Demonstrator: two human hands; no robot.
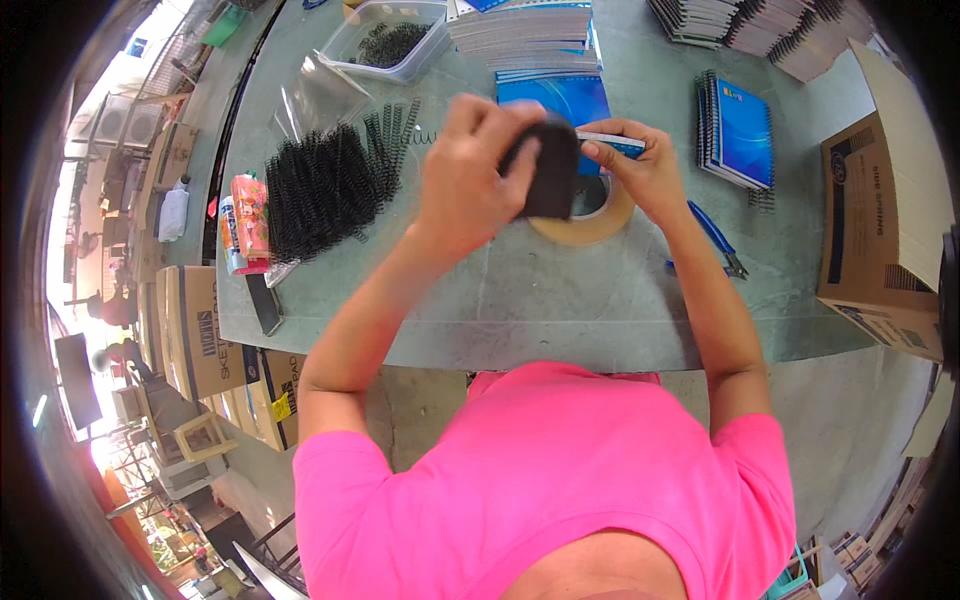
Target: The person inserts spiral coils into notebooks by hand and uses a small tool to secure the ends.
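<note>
My left hand [470, 170] is closed around a black block-like object [548, 168] held above the grey-green table [560, 300]. My right hand [640, 165] pinches the edge of a blue-covered notebook [610, 142] that the black object presses against. A roll of tan tape [592, 212] lies on the table right under both hands. A pile of black spiral binding coils [330, 185] sits to the left of my left hand.
A clear tub of coils [390, 40] and stacks of notebooks [520, 30] stand at the back. More blue notebooks [740, 130] and blue pliers [715, 235] lie to the right, beside an open cardboard box [880, 220]. Colourful packets [245, 225] rest at the left edge.
</note>
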